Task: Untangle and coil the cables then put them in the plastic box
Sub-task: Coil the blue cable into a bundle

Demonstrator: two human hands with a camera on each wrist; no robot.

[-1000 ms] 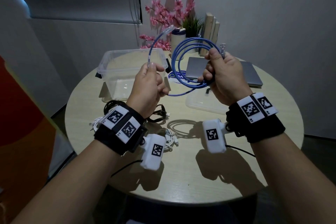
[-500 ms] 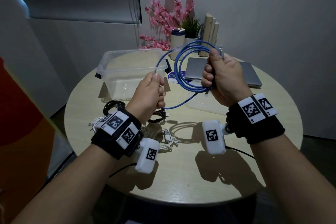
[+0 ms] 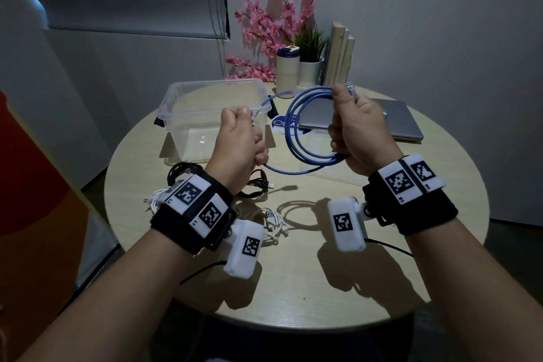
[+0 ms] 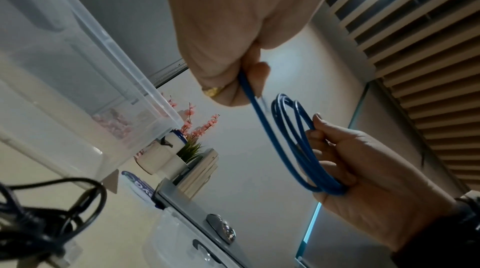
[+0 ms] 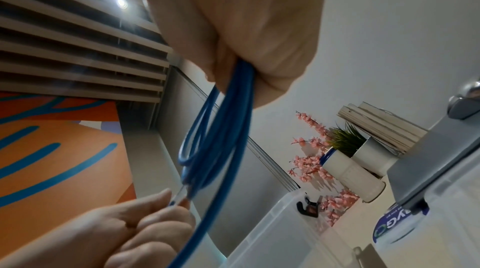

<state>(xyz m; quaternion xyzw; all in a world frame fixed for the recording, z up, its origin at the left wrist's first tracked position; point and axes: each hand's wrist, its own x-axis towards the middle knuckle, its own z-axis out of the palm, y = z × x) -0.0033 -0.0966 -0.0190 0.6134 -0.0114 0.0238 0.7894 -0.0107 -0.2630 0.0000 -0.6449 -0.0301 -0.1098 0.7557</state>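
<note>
Nearest edge of the table: we are seeing a white cable (image 3: pixel 271 226) lying in a loose bundle on the round table (image 3: pixel 293 288), between our 2 wrists.

Left of that: a black cable (image 3: pixel 188 169) is sitting in a tangle on the table, just in front of the plastic box; the left wrist view is showing it too (image 4: pixel 52 211).

Left hand: our left hand (image 3: pixel 239 142) is curling into a fist around the free end of the blue cable (image 3: pixel 296 144), with thumb and forefinger pinching the clear plug end, as the right wrist view is showing (image 5: pixel 145 229).

Right hand: our right hand (image 3: pixel 360 129) is closing its fingers round the coiled loops of the blue cable, with the thumb pressing on top beside the other clear plug; we are counting about 3 loops, and they are hanging in the air above the table.

Between the hands: 1 strand of the blue cable is running from the coil down and across to our left fist.

Plastic box: the clear plastic box (image 3: pixel 176 97) is standing open on the table beyond our left hand, with no cable showing inside.

Beyond the right hand: a grey laptop (image 3: pixel 402 123) is lying shut.

Far edge: a white tumbler (image 3: pixel 288 73), pink flowers (image 3: pixel 273 26), a potted plant (image 3: pixel 311 44) and upright books (image 3: pixel 340 56) are standing by the wall.
</note>
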